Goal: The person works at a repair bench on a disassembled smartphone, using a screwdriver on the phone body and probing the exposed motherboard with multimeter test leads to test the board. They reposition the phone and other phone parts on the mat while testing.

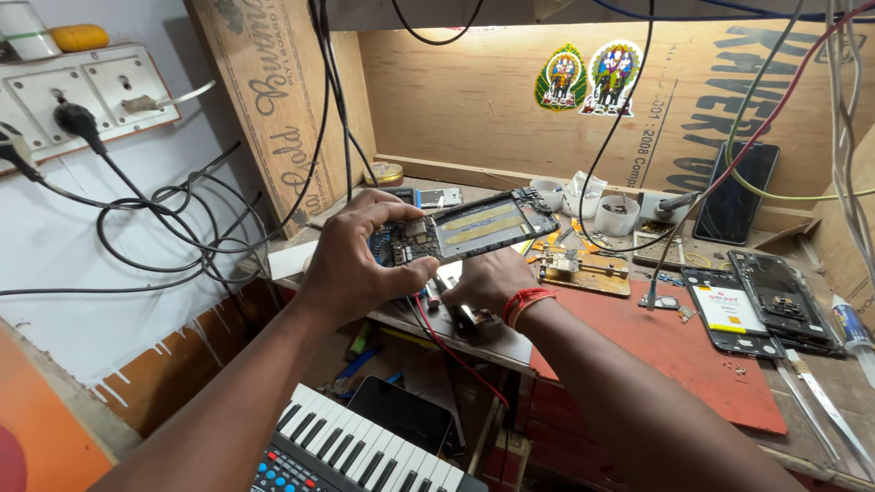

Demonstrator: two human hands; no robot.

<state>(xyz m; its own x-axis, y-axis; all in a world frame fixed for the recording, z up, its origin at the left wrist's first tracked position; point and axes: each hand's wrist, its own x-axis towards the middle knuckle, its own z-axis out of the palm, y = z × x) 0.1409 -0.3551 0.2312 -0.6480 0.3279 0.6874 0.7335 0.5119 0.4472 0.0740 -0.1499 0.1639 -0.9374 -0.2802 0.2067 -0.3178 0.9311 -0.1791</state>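
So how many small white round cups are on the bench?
3: one small white round cup sits behind the opened phone frame held up in the left hand, a second beside it, a third further right. Others may be hidden.

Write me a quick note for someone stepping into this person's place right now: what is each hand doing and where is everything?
Left hand: grip closed on the near end of the opened black phone frame with exposed circuit board, held above the bench.
Right hand: under the frame, closed around a slim tool; its tip is hidden.
Red work mat: second opened black phone with white-labelled battery lies on it.
Done: the back cover is off.
Left: cannot tell.
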